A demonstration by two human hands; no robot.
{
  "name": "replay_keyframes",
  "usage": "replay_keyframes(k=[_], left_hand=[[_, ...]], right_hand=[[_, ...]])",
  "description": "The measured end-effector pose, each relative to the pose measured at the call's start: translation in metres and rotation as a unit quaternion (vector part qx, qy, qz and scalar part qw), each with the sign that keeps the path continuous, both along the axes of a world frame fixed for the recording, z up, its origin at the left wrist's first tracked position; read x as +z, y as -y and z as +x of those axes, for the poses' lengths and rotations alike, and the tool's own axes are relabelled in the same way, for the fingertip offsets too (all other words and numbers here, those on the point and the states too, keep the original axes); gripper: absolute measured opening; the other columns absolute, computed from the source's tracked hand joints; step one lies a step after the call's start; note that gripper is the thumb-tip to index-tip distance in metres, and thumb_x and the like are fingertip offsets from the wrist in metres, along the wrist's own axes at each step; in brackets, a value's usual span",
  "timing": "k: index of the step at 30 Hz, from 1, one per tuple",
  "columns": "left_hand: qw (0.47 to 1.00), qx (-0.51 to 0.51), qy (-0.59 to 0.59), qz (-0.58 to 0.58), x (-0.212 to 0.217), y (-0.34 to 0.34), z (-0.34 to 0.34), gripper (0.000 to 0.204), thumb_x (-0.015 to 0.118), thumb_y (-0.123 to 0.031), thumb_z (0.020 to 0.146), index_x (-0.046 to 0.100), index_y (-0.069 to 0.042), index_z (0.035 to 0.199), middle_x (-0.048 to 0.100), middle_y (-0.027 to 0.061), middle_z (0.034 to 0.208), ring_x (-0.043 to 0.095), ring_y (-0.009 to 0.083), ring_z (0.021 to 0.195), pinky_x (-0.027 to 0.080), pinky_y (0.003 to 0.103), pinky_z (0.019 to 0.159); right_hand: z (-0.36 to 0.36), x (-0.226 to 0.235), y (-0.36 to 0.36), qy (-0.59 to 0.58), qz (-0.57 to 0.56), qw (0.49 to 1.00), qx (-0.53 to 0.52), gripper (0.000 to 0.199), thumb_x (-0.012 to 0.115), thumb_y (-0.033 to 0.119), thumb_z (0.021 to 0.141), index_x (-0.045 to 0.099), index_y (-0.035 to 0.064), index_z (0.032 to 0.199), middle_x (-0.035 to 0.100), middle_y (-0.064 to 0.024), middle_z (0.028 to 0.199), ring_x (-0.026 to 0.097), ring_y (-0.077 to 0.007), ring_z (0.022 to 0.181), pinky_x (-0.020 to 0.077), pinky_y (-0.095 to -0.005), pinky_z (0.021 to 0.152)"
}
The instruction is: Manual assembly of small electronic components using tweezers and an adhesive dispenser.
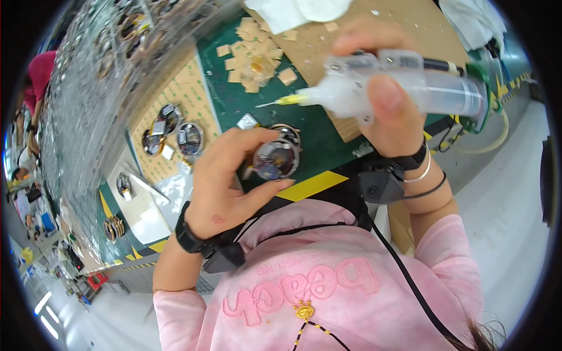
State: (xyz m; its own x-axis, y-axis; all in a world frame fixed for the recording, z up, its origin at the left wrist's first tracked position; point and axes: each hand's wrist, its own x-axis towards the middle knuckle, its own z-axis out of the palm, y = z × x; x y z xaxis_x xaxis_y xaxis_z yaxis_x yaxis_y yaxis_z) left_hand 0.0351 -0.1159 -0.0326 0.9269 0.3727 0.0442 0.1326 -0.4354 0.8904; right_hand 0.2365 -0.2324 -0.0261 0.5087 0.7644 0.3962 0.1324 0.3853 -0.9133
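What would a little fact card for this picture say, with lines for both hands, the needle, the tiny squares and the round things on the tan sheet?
Left hand: holds a round electronic part
Right hand: holds a big see-through syringe
Needle: thin, on a yellow tip, pointing toward picture left
Tiny squares: tan, many heaped on the green mat
Other round parts: three grouped on the tan sheet

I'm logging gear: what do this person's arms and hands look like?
The left hand and right hand are gloveless. Each wrist bears a black strap and dark camera-like device; the right adds a silvery bangle and thin black loop. Short sleeves, mottled pink.
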Motion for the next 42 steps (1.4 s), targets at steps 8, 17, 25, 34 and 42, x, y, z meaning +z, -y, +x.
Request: replay_keyframes(k=[8, 17, 25, 34, 42], left_hand=[[0.972, -0.037, 0.036, 0.228, 0.008, -0.004, 0.012, 0.055, 0.082, -0.013, 0.061, 0.06, -0.006, 0.111, 0.054, 0.0107, 0.101, 0.052, 0.0295, 0.092, 0.042, 0.037, 0.079], [0.944, 0.166, -0.044, 0.281, 0.013, -0.034, -0.054, 0.049, 0.082, -0.018, 0.062, 0.058, -0.005, 0.103, 0.052, 0.0122, 0.102, 0.05, 0.0313, 0.095, 0.041, 0.039, 0.083], [0.914, 0.22, -0.077, 0.332, 0.002, -0.031, -0.047, 0.05, 0.082, -0.017, 0.062, 0.057, -0.003, 0.104, 0.052, 0.013, 0.099, 0.05, 0.0315, 0.094, 0.041, 0.039, 0.082], [0.924, 0.226, -0.031, 0.307, -0.003, -0.04, -0.05, 0.052, 0.081, -0.011, 0.062, 0.058, -0.003, 0.107, 0.055, 0.0107, 0.106, 0.053, 0.0267, 0.097, 0.042, 0.036, 0.085], [0.955, 0.251, 0.102, -0.117, 0.01, -0.038, -0.057, 0.056, 0.078, -0.004, 0.069, 0.051, 0.001, 0.118, 0.058, 0.0072, 0.113, 0.056, 0.0145, 0.103, 0.042, 0.028, 0.092]], right_hand=[[0.007, -0.002, 0.002, -0.118, 0.087, 0.986, -0.082, 0.036, 0.058, 0.028, 0.087, 0.055, -0.0009, 0.107, 0.059, -0.0097, 0.094, 0.056, -0.0106, 0.071, 0.0442, -0.022, 0.056], [0.009, 0.0, -0.002, -0.125, 0.023, 0.97, -0.207, 0.04, 0.054, 0.031, 0.088, 0.054, -0.0035, 0.109, 0.058, -0.0113, 0.091, 0.053, -0.0133, 0.071, 0.0422, -0.0223, 0.06], [0.005, -0.003, -0.006, -0.099, 0.023, 0.978, -0.18, 0.035, 0.054, 0.026, 0.089, 0.054, -0.0022, 0.11, 0.059, -0.0128, 0.099, 0.056, -0.0133, 0.076, 0.0431, -0.0229, 0.058], [0.007, -0.004, -0.005, -0.061, 0.018, 0.982, -0.18, 0.03, 0.055, 0.024, 0.089, 0.054, -0.0001, 0.107, 0.057, -0.0134, 0.11, 0.059, -0.0154, 0.083, 0.0457, -0.0243, 0.057], [0.008, -0.003, -0.004, -0.054, 0.008, 0.98, -0.189, 0.031, 0.056, 0.024, 0.088, 0.054, -0.0001, 0.108, 0.058, -0.0132, 0.108, 0.058, -0.0152, 0.082, 0.0458, -0.024, 0.057]])
